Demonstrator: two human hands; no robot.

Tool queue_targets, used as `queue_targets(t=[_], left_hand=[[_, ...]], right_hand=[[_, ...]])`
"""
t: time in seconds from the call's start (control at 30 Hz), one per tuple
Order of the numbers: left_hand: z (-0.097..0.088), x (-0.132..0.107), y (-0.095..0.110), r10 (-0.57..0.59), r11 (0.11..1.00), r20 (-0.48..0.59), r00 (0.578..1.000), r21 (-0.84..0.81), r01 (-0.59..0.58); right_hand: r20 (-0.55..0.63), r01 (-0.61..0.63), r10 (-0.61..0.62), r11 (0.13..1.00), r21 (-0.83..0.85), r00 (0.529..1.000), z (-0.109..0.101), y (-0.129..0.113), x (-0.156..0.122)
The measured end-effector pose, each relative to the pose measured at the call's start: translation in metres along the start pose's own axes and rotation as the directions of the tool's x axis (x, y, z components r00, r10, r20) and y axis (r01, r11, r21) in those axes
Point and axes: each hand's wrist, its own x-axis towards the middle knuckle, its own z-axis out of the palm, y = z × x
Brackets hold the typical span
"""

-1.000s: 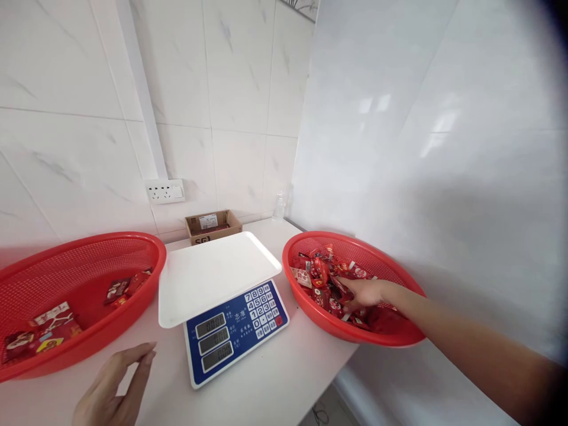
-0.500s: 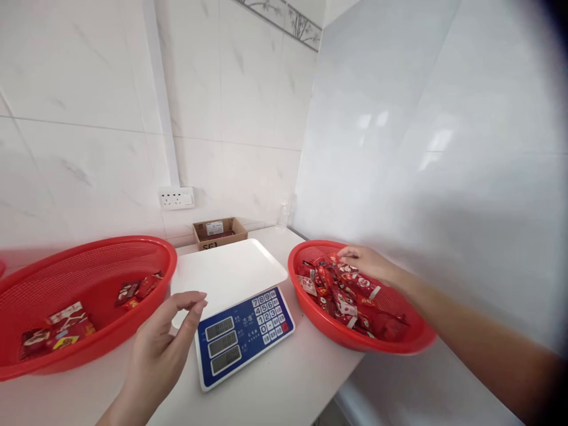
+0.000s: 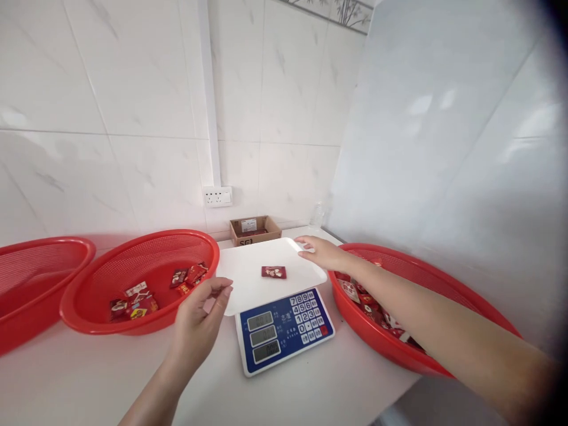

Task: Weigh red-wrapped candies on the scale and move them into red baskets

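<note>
A small dark red snack packet [image 3: 274,272] lies on the white pan [image 3: 248,290] of a digital scale [image 3: 286,331]. My right hand [image 3: 323,253] is over the pan's far right edge, thumb and fingers a little apart with nothing between them. Beside the pan's left edge is my left hand [image 3: 200,316], its thumb and fingertips pinched together and no object visible in them. To the right, a red plastic basket [image 3: 465,278] holds several red packets [image 3: 373,310], partly hidden under my right forearm. Another red basket [image 3: 73,305] on the left contains several packets [image 3: 141,300].
A third red basket [image 3: 26,319] is at the far left. Behind the scale sits an open cardboard box [image 3: 255,231], with a clear plastic bottle [image 3: 318,214] near the corner. A wall socket [image 3: 217,196] is above the white table [image 3: 310,390].
My right hand has moved left from the packets in the right basket to the scale pan, where one packet now lies. The view has turned left, showing the third basket.
</note>
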Motion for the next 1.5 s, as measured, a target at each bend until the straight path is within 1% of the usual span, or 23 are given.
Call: queue_targets(t=[0.07, 0.13, 0.2, 0.23, 0.3, 0.37, 0.47, 0.53, 0.7, 0.83, 0.87, 0.9, 0.93, 0.97, 1.0, 1.03, 1.07, 1.1, 1.13, 1.23, 1.33, 1.4, 1.5], left_hand=[[-0.003, 0.003, -0.002, -0.035, 0.999, -0.033, 0.999, -0.006, 0.035], [-0.005, 0.008, -0.006, -0.090, 0.996, -0.042, 0.995, 0.012, 0.091], [-0.005, 0.012, -0.013, -0.151, 0.986, -0.032, 0.988, 0.062, 0.153], [-0.004, 0.014, -0.017, -0.175, 0.980, -0.019, 0.984, 0.092, 0.176], [-0.002, 0.018, -0.024, -0.206, 0.968, 0.011, 0.978, 0.148, 0.202], [0.000, 0.021, -0.032, -0.222, 0.957, 0.042, 0.974, 0.201, 0.209], [0.000, 0.025, -0.042, -0.259, 0.932, 0.070, 0.963, 0.278, 0.231], [-0.001, 0.026, -0.047, -0.268, 0.927, 0.082, 0.960, 0.292, 0.234], [-0.004, 0.025, -0.052, -0.239, 0.943, 0.120, 0.964, 0.266, 0.201], [-0.005, 0.024, -0.050, -0.219, 0.946, 0.144, 0.965, 0.275, 0.174], [-0.004, 0.024, -0.049, -0.211, 0.947, 0.150, 0.966, 0.278, 0.163], [-0.004, 0.024, -0.048, -0.204, 0.947, 0.158, 0.966, 0.283, 0.153], [-0.004, 0.024, -0.046, -0.200, 0.945, 0.163, 0.966, 0.292, 0.146], [-0.005, 0.024, -0.045, -0.198, 0.942, 0.164, 0.966, 0.303, 0.142], [-0.005, 0.023, -0.043, -0.200, 0.938, 0.164, 0.966, 0.317, 0.141], [-0.005, 0.023, -0.042, -0.204, 0.933, 0.165, 0.965, 0.331, 0.141], [-0.006, 0.022, -0.041, -0.207, 0.928, 0.167, 0.964, 0.346, 0.139], [-0.006, 0.022, -0.040, -0.205, 0.923, 0.175, 0.963, 0.362, 0.130], [-0.006, 0.021, -0.040, -0.202, 0.916, 0.180, 0.963, 0.383, 0.121], [-0.007, 0.019, -0.041, -0.199, 0.874, 0.170, 0.965, 0.476, 0.096], [-0.006, 0.017, -0.039, -0.222, 0.792, 0.145, 0.964, 0.604, 0.092], [-0.006, 0.017, -0.037, -0.255, 0.717, 0.136, 0.957, 0.691, 0.093], [-0.010, 0.017, -0.032, -0.296, 0.610, 0.136, 0.945, 0.788, 0.078]], right_hand=[[-0.056, -0.058, 0.053, 0.995, -0.087, 0.997, -0.018, 0.022, -0.010], [-0.099, -0.144, 0.128, 0.975, -0.170, 0.987, -0.038, 0.049, -0.030], [-0.099, -0.226, 0.208, 0.945, -0.235, 0.973, -0.051, 0.075, -0.055], [-0.081, -0.262, 0.249, 0.930, -0.259, 0.965, -0.053, 0.087, -0.068], [-0.038, -0.330, 0.334, 0.895, -0.301, 0.942, -0.051, 0.106, -0.089], [-0.022, -0.387, 0.404, 0.857, -0.340, 0.915, -0.044, 0.120, -0.102], [-0.034, -0.426, 0.450, 0.815, -0.394, 0.892, -0.035, 0.130, -0.106], [-0.043, -0.430, 0.458, 0.793, -0.432, 0.888, -0.036, 0.130, -0.102], [-0.114, -0.456, 0.467, 0.735, -0.501, 0.877, -0.056, 0.119, -0.090], [-0.212, -0.460, 0.411, 0.739, -0.493, 0.887, -0.073, 0.099, -0.079], [-0.235, -0.451, 0.385, 0.755, -0.477, 0.893, -0.075, 0.091, -0.075], [-0.248, -0.434, 0.359, 0.792, -0.430, 0.900, -0.074, 0.082, -0.070], [-0.249, -0.410, 0.339, 0.846, -0.340, 0.907, -0.071, 0.073, -0.064], [-0.229, -0.379, 0.333, 0.903, -0.203, 0.915, -0.066, 0.063, -0.058], [-0.189, -0.347, 0.334, 0.937, -0.039, 0.923, -0.059, 0.053, -0.051], [-0.136, -0.318, 0.333, 0.940, 0.121, 0.933, -0.051, 0.042, -0.044], [-0.081, -0.301, 0.328, 0.922, 0.244, 0.941, -0.041, 0.033, -0.037], [-0.033, -0.293, 0.319, 0.904, 0.311, 0.947, -0.030, 0.024, -0.030], [-0.005, -0.287, 0.307, 0.896, 0.338, 0.952, -0.020, 0.016, -0.023], [-0.001, -0.240, 0.253, 0.919, 0.312, 0.967, 0.010, -0.002, -0.007], [0.010, -0.127, 0.129, 0.961, 0.244, 0.992, 0.036, -0.015, 0.000], [0.078, -0.015, 0.006, 0.993, 0.114, 0.997, 0.052, -0.021, 0.001], [0.201, 0.141, -0.121, 0.986, -0.090, 0.972, 0.073, -0.028, 0.002]])
